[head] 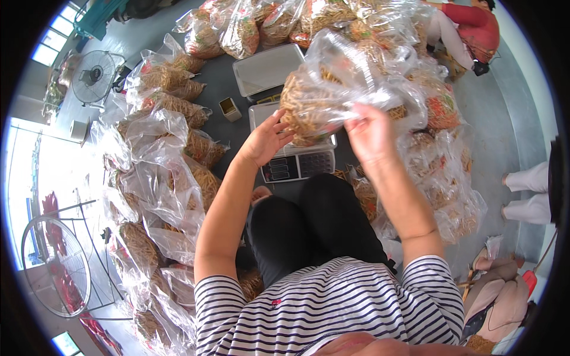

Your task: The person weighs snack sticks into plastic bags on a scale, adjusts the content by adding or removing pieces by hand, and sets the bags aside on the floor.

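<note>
A clear plastic bag of brown, stick-like dried pieces (307, 98) hangs over a digital weighing scale (297, 167). My right hand (369, 131) grips the gathered plastic at the bag's neck; the fingers are a little blurred. At the bag's lower left side is my left hand (267, 138), its fingers spread and the fingertips near or touching the plastic. The bag hides part of the scale's pan, and the keypad and display panel face my knees. Beyond it lies a second flat, clear-covered tray or pan (269, 69).
Filled plastic bags stand in an arc on the left (156, 164), at the far side (240, 35) and on the right (441, 178). A small square tin (229, 109) is left of the scale. Floor fans (94, 74) stand at left. Other people are at the right edge.
</note>
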A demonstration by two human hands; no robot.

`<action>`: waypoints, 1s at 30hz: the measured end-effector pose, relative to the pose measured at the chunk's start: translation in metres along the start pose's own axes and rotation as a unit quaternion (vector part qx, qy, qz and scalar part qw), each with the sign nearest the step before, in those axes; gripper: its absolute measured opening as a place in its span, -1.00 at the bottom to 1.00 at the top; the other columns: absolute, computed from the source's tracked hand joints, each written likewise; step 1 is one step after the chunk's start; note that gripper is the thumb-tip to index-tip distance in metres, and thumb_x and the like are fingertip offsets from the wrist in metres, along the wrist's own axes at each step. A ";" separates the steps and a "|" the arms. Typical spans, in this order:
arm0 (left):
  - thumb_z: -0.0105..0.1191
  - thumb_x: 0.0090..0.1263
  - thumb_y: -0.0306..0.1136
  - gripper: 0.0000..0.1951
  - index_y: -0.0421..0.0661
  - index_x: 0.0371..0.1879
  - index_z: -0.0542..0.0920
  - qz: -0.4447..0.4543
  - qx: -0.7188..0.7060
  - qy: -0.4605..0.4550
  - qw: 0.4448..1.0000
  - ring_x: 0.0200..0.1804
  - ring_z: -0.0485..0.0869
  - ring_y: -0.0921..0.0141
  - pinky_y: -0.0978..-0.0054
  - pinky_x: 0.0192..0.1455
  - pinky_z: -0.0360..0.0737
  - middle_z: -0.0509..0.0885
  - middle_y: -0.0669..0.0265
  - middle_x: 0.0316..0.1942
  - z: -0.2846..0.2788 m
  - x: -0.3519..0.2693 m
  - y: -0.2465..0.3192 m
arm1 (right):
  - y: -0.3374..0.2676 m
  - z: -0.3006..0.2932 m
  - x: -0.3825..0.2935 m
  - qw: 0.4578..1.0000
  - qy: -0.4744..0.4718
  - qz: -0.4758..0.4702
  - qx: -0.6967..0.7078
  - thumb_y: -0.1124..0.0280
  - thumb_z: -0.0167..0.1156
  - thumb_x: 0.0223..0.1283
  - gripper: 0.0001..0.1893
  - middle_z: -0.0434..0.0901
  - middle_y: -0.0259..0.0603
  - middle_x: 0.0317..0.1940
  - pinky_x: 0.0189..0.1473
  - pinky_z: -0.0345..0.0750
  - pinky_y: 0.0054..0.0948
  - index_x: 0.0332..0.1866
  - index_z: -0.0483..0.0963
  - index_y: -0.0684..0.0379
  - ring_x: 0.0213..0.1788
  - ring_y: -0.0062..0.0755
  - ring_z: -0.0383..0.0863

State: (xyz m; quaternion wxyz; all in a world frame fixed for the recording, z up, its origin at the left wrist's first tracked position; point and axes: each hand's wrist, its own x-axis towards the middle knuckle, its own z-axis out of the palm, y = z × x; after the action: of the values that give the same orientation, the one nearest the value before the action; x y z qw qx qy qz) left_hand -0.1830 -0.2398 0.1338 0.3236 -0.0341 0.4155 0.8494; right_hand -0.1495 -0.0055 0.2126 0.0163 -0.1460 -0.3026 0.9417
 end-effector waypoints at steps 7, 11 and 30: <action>-0.18 0.30 0.29 -0.18 -0.20 0.31 0.18 0.012 0.021 0.119 0.993 0.20 0.34 0.28 0.32 0.28 0.21 0.28 0.21 0.26 -0.072 0.043 -0.007 | 0.115 -0.023 0.026 0.964 -0.041 0.146 -0.219 0.45 0.19 0.16 -0.89 0.48 -0.37 -0.39 -0.18 0.60 -0.49 -0.26 0.44 0.17 -0.44 -0.66 0.47; -0.01 0.28 0.15 -0.30 -0.33 0.09 0.44 -0.041 0.336 0.232 0.912 -0.03 0.52 0.29 0.37 0.04 0.43 0.58 0.12 -0.07 -0.016 0.046 0.005 | 0.083 -0.045 0.034 0.795 -0.287 0.206 -0.492 0.28 0.22 0.16 -0.70 0.59 -0.27 -0.31 -0.38 0.58 -0.54 -0.13 0.48 0.29 -0.47 -0.58 0.60; -0.24 0.36 -0.51 -0.75 -0.38 -0.09 0.43 0.045 -0.161 0.304 0.938 -0.05 0.58 0.21 0.23 0.07 0.55 0.55 0.01 -0.14 -0.066 0.054 0.030 | 0.065 -0.099 0.156 0.952 0.097 0.207 -0.204 0.48 0.06 0.12 -0.81 0.53 -0.13 -0.44 -0.37 0.61 -0.42 -0.19 0.45 0.34 -0.44 -0.36 0.56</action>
State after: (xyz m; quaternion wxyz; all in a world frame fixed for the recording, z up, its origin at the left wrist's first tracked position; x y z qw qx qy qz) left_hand -0.2573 -0.2734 0.0934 0.1336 -0.3240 0.3531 0.8674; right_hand -0.2665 0.0159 0.0576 -0.1797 -0.2957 -0.4487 0.8240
